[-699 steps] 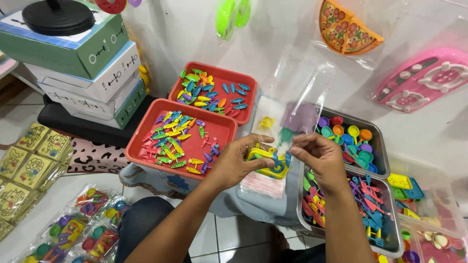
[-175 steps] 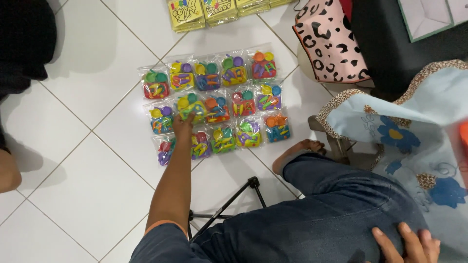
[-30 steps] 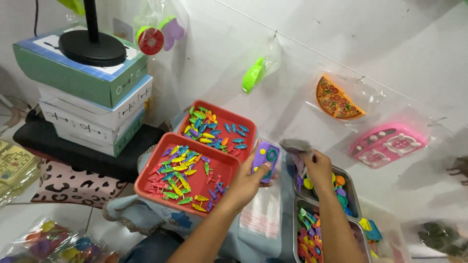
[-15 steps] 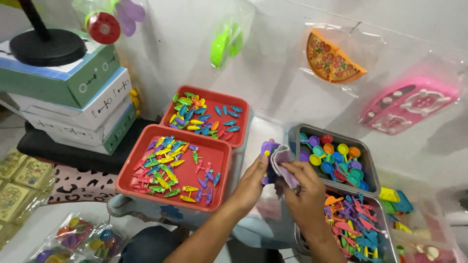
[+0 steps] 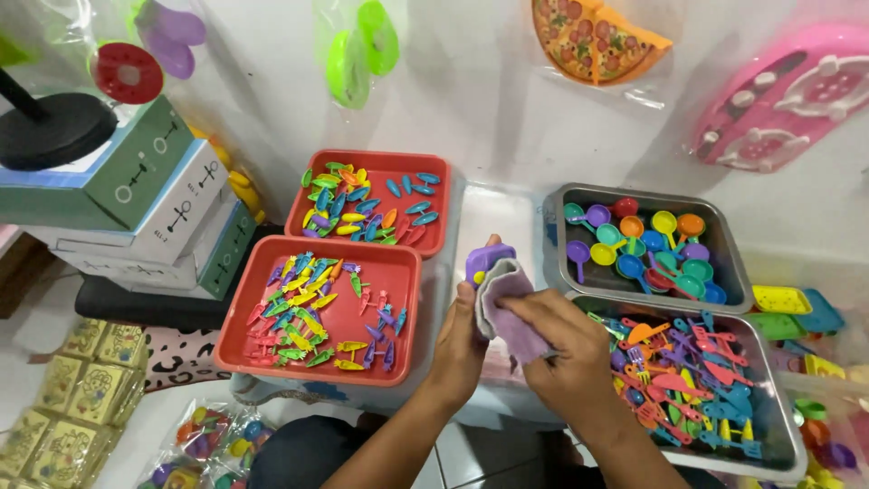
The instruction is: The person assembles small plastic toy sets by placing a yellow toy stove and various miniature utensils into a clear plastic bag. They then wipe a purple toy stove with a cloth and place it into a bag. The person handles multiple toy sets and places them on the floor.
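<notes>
My left hand [image 5: 460, 340] grips a small purple plastic toy [image 5: 487, 262] that sticks up above its fingers. Pressed against that toy is a light purple cloth [image 5: 512, 306], held by my right hand [image 5: 566, 358]. Both hands meet in the middle, between the near red tray [image 5: 319, 358] of small coloured toy pieces and the near metal tray [image 5: 778, 426] of toy utensils. Most of the toy is hidden by the cloth and fingers.
A second red tray [image 5: 433, 243] and a metal tray [image 5: 715, 234] of small toy pans sit farther back. Stacked boxes [image 5: 145, 204] stand at the left. Bagged toys hang on the white wall [image 5: 471, 100]. Packed bags [image 5: 195, 439] lie on the floor at lower left.
The view has come closer to the trays. My hands stay together on the purple toy, and the cloth now covers more of it.
</notes>
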